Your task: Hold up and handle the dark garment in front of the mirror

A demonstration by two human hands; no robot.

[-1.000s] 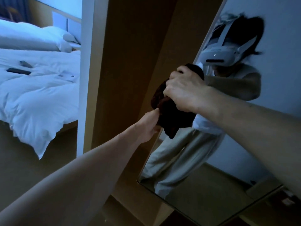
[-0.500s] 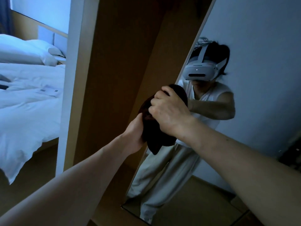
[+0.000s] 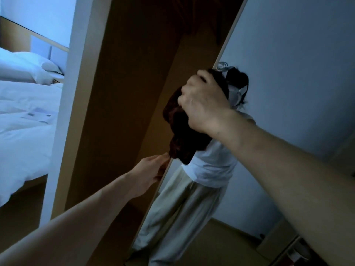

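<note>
The bunched dark brown cloth (image 3: 184, 131) looks soft, matt and slightly nappy. The tall frameless mirror panel (image 3: 278, 73) on the right is smooth, glossy glass. Left of it, the brown wooden wardrobe side (image 3: 119, 93) has a smooth, dull veneer finish. On the far left, the white bed duvet (image 3: 25, 131) is matt, crumpled fabric.
</note>
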